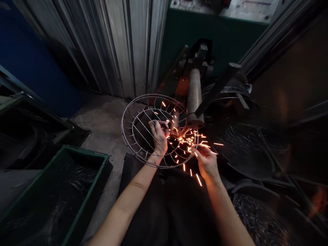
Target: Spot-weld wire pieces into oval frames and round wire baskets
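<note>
A round wire basket [123, 127], made of two rings joined by short curved wires with straight wires across the inner ring, lies tilted under a spot welder's thick electrode arm [195, 92]. My left hand [159, 136] reaches over the near rim into the basket, its fingers curled closed on the inner wires. At the right edge my right hand [207, 160] pinches the basket's rim; sparks partly hide its fingertips. Bright orange sparks [181, 139] fly from the electrode tip between both hands. Where the tip meets the wire is lost in glare.
A green crate [106, 158] with metal wire pieces stands at lower left, a dark bin [15, 112] behind it. Loose wire pieces fill a round container [256, 212] at lower right. The green machine body [230, 41] and corrugated metal wall [110, 41] stand ahead.
</note>
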`<state>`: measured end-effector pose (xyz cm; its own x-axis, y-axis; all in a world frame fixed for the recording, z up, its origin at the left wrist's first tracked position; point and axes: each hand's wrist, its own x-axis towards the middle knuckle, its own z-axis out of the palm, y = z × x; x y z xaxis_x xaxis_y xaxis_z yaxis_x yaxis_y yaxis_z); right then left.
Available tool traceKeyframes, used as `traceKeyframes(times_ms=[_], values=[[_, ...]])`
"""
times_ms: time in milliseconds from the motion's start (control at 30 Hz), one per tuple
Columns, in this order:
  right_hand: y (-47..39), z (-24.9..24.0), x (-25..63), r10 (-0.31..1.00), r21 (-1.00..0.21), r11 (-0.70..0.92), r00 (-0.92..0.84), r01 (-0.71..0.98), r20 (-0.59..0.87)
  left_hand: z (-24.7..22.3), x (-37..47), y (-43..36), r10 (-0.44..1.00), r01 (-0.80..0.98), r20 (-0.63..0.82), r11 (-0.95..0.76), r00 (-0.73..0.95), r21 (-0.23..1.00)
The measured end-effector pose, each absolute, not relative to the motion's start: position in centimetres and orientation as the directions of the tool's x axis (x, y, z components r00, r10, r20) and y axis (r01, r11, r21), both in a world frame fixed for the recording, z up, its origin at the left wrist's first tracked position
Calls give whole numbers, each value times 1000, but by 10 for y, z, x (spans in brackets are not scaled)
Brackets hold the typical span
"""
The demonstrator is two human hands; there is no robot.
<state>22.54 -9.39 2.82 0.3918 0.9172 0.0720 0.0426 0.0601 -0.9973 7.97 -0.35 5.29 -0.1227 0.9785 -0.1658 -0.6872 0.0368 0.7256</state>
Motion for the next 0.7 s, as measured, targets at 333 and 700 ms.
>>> traceKeyframes(times_ms=[333,700], values=[[-116,36,232,934,-979,0,350,205,74,48,85,0,949,-544,123,-269,-289,795],[-169,-4,254,928,-875,-163,372,456,21,65,76,3,965,-439,122,-216,-232,872]])
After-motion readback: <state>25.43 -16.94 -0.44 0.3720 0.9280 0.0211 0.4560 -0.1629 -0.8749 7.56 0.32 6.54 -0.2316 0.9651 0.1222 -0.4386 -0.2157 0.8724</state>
